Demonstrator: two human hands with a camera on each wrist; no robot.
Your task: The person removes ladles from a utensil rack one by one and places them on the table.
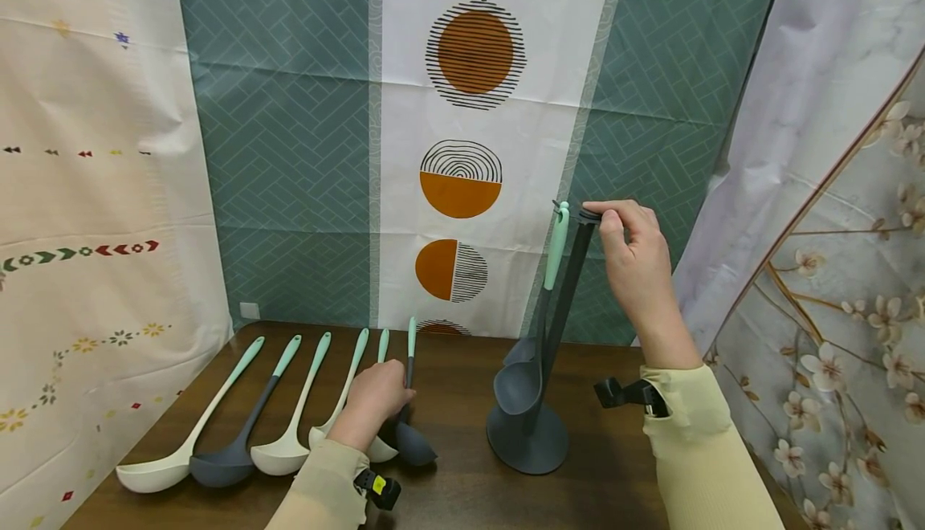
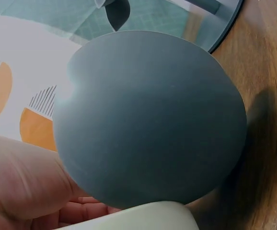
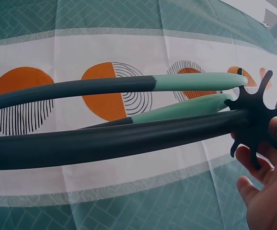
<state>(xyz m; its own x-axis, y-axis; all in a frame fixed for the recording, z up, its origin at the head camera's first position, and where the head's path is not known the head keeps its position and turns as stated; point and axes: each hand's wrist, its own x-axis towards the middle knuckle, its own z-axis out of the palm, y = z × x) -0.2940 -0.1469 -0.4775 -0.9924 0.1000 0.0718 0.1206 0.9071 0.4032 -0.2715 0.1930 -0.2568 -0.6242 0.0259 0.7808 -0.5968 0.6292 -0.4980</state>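
Note:
My left hand point(image 1: 377, 395) grips a dark grey ladle point(image 1: 415, 443) with a mint handle at the right end of the row on the table. Its round bowl point(image 2: 150, 120) fills the left wrist view, with the thumb point(image 2: 23, 177) beside it. A cream ladle point(image 1: 381, 451) lies right beside it, partly hidden by that hand. My right hand point(image 1: 639, 265) holds the hooked top point(image 3: 254, 117) of a dark grey utensil stand point(image 1: 527, 446), fingers around the hooks. Two dark ladles with mint handles hang from it; the nearer ladle point(image 1: 518, 388) partly covers the other.
Left of my left hand, several ladles lie in a row, handles toward the back: a cream ladle point(image 1: 153, 475), a dark grey ladle point(image 1: 222, 467) and more cream ones. The brown table point(image 1: 455, 498) ends at a patterned curtain point(image 1: 289, 152).

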